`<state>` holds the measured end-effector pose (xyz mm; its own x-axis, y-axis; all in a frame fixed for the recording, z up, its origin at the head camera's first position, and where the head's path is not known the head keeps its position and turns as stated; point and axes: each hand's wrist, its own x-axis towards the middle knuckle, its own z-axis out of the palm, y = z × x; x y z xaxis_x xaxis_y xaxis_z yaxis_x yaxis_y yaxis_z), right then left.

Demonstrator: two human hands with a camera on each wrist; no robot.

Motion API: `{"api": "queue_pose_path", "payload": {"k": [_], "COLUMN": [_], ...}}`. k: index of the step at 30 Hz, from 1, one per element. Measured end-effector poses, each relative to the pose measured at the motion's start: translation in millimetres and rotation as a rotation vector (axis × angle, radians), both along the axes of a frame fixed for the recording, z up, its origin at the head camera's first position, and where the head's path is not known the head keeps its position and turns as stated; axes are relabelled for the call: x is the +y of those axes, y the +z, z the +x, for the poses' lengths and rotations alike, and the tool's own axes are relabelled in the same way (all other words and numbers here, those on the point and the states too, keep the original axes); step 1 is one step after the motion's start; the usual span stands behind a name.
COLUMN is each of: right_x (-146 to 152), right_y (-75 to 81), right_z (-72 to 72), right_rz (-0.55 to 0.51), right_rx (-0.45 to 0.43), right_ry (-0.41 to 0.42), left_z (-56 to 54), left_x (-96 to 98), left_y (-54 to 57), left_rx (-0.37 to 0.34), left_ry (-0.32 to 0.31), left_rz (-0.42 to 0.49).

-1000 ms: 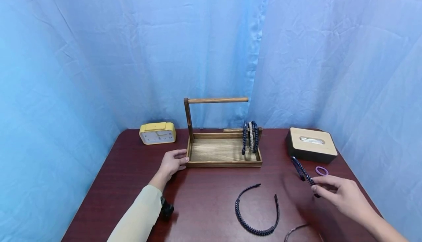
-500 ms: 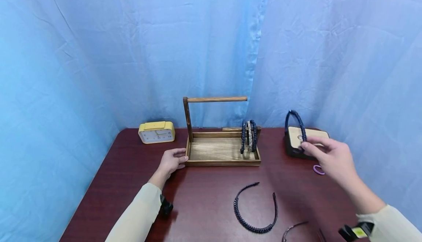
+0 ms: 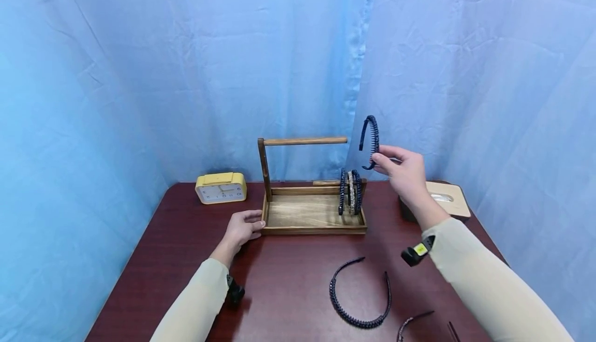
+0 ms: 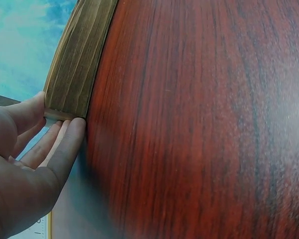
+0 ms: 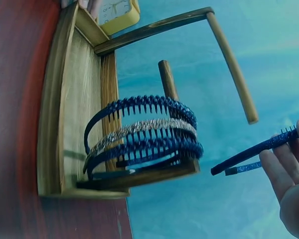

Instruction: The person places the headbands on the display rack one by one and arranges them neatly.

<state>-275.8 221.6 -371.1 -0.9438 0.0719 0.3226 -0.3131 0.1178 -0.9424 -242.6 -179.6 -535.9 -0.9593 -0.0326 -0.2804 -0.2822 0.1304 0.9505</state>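
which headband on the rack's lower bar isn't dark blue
The middle headband: it is pale and glittery, while the left headband and right headband flanking it are dark blue.

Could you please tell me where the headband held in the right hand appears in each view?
Head: held headband right of centre, slightly above mid-height, in the right hand.
Left wrist: not in it.
Right wrist: held headband toward the right edge, below mid-height.
Shared landmark: wooden tray, near centre in head, upper left in left wrist, left in right wrist.
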Motion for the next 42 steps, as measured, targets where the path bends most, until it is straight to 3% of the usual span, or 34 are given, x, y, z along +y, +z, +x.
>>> {"api": "queue_pose_path", "payload": {"k": [5,11,15,24,42], "right_x": [-21.4,-43.6,-59.6,-93.6,-161.7], "right_y": [0.1,-2.5,-5.6,-12.2,-17.2], "right_z": [-16.1,-25.4,-24.5,-9.2,-19.2], "right_rz": [0.013,0.03,0.069,0.203,0.227], "right_rx": [-0.055,-0.128,-0.148,-0.088,-0.162], "right_ry": [-0.019,-0.041,-0.034,-0.105,0.055], "left_z": [0.4,-0.1,1.6,4.1,2.8], "left_x": [-0.3,-1.7,-1.6,-2.1,1.7], "left_y": [0.9,1.4,1.5,4.1,3.4], "left_rx": [0.0,-0.004,-0.009,-0.002,-0.023], "left_ry": [0.003,0.004,-0.004,-0.004,0.015], "left_rz": [0.002,-0.002,-0.009,-0.016,-0.02]}}
